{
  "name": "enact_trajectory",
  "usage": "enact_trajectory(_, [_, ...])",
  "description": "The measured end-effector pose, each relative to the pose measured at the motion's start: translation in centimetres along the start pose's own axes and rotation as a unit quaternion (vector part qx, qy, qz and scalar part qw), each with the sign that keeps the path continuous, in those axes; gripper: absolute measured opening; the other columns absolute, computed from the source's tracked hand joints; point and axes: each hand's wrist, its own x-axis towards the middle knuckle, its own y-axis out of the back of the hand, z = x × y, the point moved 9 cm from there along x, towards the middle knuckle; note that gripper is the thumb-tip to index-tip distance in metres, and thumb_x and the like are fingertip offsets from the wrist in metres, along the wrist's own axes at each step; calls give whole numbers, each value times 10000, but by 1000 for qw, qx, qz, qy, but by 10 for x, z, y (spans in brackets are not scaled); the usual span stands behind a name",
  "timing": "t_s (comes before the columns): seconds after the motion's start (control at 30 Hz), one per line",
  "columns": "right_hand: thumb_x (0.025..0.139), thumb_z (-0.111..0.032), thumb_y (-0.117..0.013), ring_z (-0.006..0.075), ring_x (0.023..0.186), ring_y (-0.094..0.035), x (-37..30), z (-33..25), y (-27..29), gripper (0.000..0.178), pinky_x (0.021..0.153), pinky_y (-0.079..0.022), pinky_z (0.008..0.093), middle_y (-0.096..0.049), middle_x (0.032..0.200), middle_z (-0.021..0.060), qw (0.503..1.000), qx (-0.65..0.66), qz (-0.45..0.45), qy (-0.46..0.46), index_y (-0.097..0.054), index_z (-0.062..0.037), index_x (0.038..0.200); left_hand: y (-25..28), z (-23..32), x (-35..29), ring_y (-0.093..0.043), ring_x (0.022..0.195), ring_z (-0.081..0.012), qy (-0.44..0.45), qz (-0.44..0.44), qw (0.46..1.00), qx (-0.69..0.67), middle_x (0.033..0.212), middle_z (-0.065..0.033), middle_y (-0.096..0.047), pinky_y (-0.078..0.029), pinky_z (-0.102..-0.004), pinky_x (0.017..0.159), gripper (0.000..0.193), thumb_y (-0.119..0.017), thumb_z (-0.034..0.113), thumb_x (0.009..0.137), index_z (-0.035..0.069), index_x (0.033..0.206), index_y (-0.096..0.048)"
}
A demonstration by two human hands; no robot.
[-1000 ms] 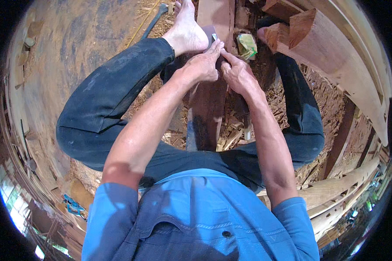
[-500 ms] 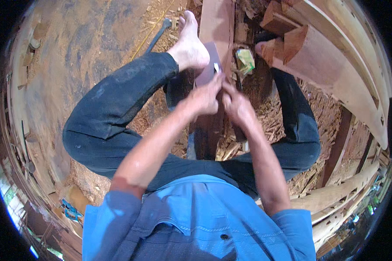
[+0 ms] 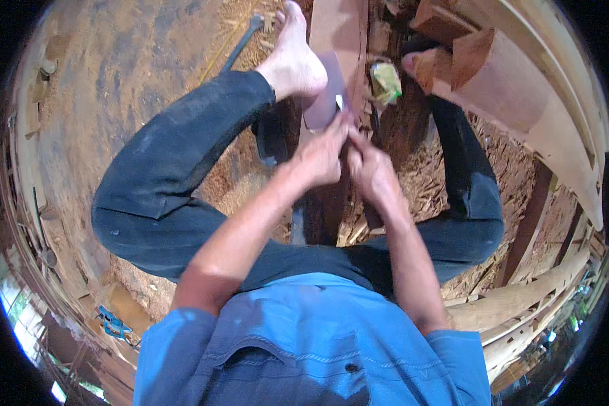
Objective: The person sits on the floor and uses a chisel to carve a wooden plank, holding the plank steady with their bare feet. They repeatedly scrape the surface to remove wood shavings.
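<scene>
My right hand (image 3: 373,174) is closed around a hand tool whose bright metal blade (image 3: 340,102) shows past the fingers. A dark, handle-like end (image 3: 373,215) shows below that wrist. My left hand (image 3: 321,157) presses against the same tool, its fingers together near the blade and touching the right hand. Under the blade lies a thin, flat piece of wood (image 3: 325,84), purplish in the shade. It rests on a long wooden beam (image 3: 338,30) between my legs. The heel of my bare left foot (image 3: 296,64) sits against the wood piece's left side.
A crumpled yellow-green packet (image 3: 386,83) lies right of the beam. Past my left foot is a dark long-handled tool (image 3: 242,44). Large shaped timbers (image 3: 521,95) stand at the right. Wood shavings (image 3: 480,152) cover the ground, and a teal object (image 3: 113,322) lies lower left.
Both hands have drawn slightly back toward me relative to the wood piece, and more of it shows beyond the blade. The grip looks the same. The view has shifted a little.
</scene>
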Motion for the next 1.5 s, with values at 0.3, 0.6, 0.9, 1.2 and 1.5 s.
enact_trajectory(0.3, [954, -210, -490, 452, 1052, -619, -17, 6, -13, 456, 938, -495, 487, -622, 1091, 319, 1000, 6, -19, -4, -527, -147, 1404, -5, 8, -24, -366, 1410, -382, 49, -72, 994, -65, 1600, -249, -191, -382, -399, 1141, 925, -567, 11, 696, -48, 1530, -171])
enact_trajectory(0.6, [973, -202, -478, 413, 964, -687, -7, -8, -17, 476, 850, -543, 445, -649, 1085, 305, 999, 8, -20, 27, -474, -143, 1446, -10, -16, -24, -336, 1436, -339, 53, -70, 995, -35, 1590, -266, -209, -339, -373, 1168, 874, -574, 42, 750, -34, 1531, -189])
enact_trajectory(0.9, [962, -226, -454, 478, 955, -632, 6, -22, -12, 477, 845, -523, 506, -627, 1021, 330, 998, 3, -27, 48, -476, -156, 1433, 3, -17, -17, -334, 1437, -345, 79, -77, 992, -63, 1585, -272, -206, -343, -364, 1168, 852, -606, 73, 769, -49, 1517, -216])
enact_trajectory(1.2, [996, -252, -421, 399, 1195, -586, 19, -28, -7, 437, 1017, -468, 427, -604, 1260, 266, 993, 12, -90, -75, -517, -120, 1401, 19, -22, 8, -452, 1345, -386, 78, -61, 995, -33, 1594, -243, -203, -398, -401, 1121, 870, -596, 54, 776, -59, 1523, -165])
enact_trajectory(1.5, [989, -246, -443, 368, 1136, -636, 19, -22, -1, 434, 933, -513, 433, -622, 1203, 290, 999, -34, -19, -25, -520, -112, 1394, 16, -15, 11, -405, 1391, -347, 58, -54, 996, -43, 1594, -258, -193, -370, -389, 1145, 886, -588, 63, 743, -66, 1522, -185])
